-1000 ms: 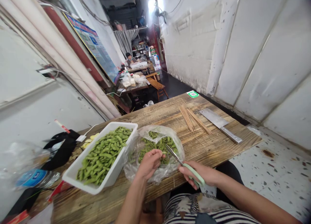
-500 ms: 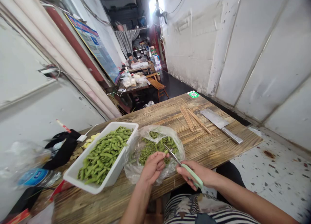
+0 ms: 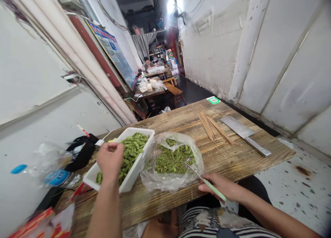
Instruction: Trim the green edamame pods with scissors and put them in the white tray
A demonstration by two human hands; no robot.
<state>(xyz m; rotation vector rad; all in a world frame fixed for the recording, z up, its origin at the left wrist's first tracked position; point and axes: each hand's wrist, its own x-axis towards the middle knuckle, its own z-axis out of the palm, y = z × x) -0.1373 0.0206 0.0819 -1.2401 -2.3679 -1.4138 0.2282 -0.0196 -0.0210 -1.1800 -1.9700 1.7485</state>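
Observation:
My left hand (image 3: 110,160) is over the white plastic tub (image 3: 134,177), its fingers curled closed. Whatever they may hold is hidden from view. Green edamame pods (image 3: 133,150) fill the tub. In my right hand (image 3: 223,186) is a pair of scissors (image 3: 213,189) with pale green handles, the blades pointing toward a clear plastic bag (image 3: 165,185). That bag lies wide open on the wooden table (image 3: 144,205), with pods and small green trimmings (image 3: 170,162) inside it. The scissor tips reach over the bag's right side.
Thin wooden skewers (image 3: 213,127) lie beyond the bag, with a cleaver (image 3: 240,128) to their right. A green QR card (image 3: 213,100) marks the far corner. Left of the tub are a plastic bottle (image 3: 62,177) and black cloth (image 3: 84,155). Another person (image 3: 147,64) sits far back.
My left hand has moved left from the scissor tips above the bag to over the tub. My right hand still holds the scissors, now lower and away from the left hand. The view has shifted slightly.

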